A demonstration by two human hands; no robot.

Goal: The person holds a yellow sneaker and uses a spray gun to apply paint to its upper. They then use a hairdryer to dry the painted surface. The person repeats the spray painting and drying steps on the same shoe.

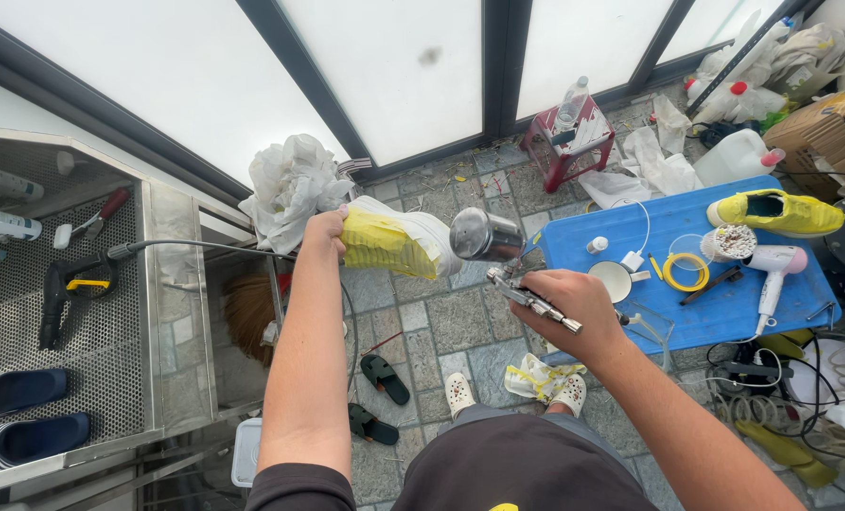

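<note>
Holding a metal spray gun (522, 289) in a closed grip, the right hand (574, 308) is keeping the tool's steel cup (484, 235) raised at the far end, with the nozzle end pointing left and away from the body. The left hand (323, 232) is clenching the heel end of a yellow shoe (389, 244), which is partly wrapped in white masking. The shoe's long axis is running left to right, its free end reaching toward the cup, so the gun is sitting just to the right of the shoe, near it but, as far as can be told, not touching. The right hand is the one nearer the gun's trigger; the left is only carrying the shoe.

Below the hands, the person's own feet are standing on the stone floor (441, 326) in two white clogs, and two dark sandals (382, 376) are lying beside them.

Farther right, a blue table (725, 312) is bearing one more yellow shoe (777, 213), one white hair dryer (773, 270), one roll of yellow tape (687, 272) and one white cup (615, 280).

At the far left, two dark blue slippers (20, 412) are resting on a metal bench (172, 312).
</note>
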